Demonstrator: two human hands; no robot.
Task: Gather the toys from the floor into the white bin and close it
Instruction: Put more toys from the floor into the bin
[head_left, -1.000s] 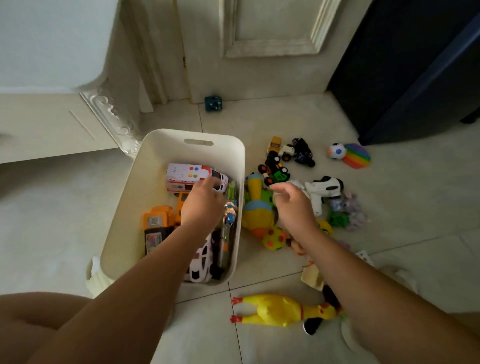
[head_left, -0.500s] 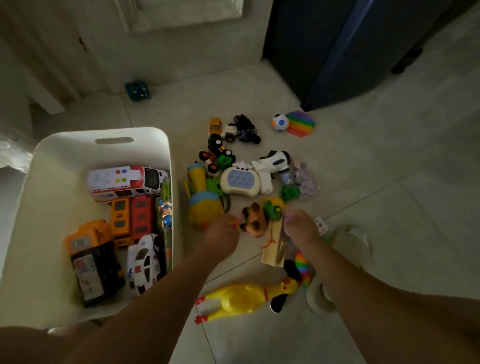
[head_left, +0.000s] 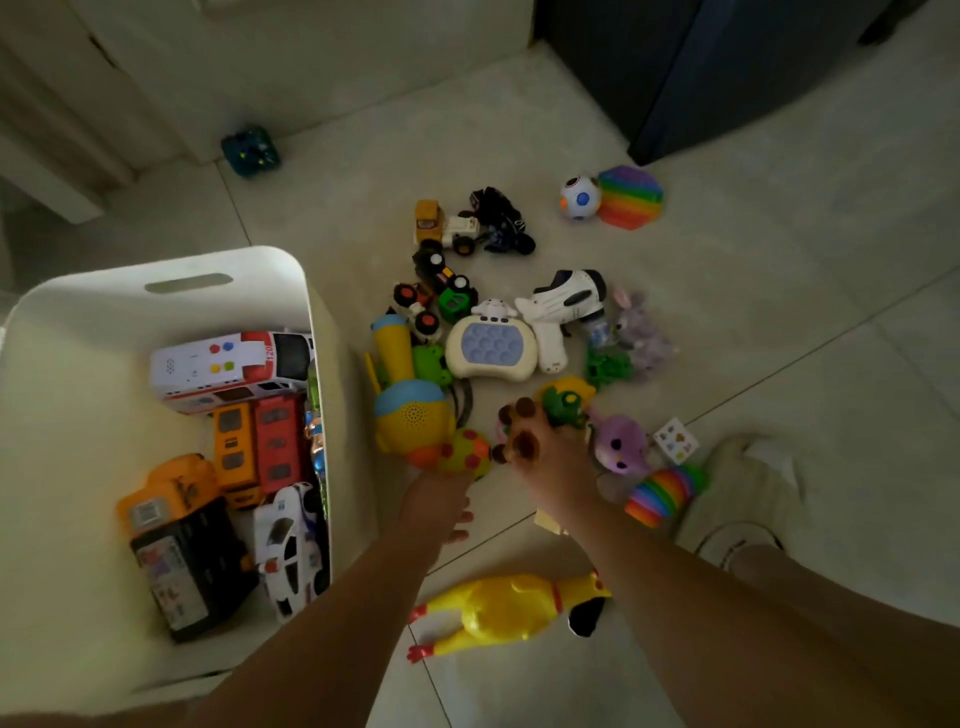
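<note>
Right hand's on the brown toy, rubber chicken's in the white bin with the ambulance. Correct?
Not quite. The rubber chicken is not in the white bin; the head view shows it lying on the floor tiles outside it. The right hand does grip the brown toy, and the ambulance is in the bin.

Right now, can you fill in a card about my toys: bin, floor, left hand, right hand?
bin: open, ambulance and other vehicles inside
floor: chicken, pop game, many more toys
left hand: by spotted ball, grip unclear
right hand: grips brown toy
</note>
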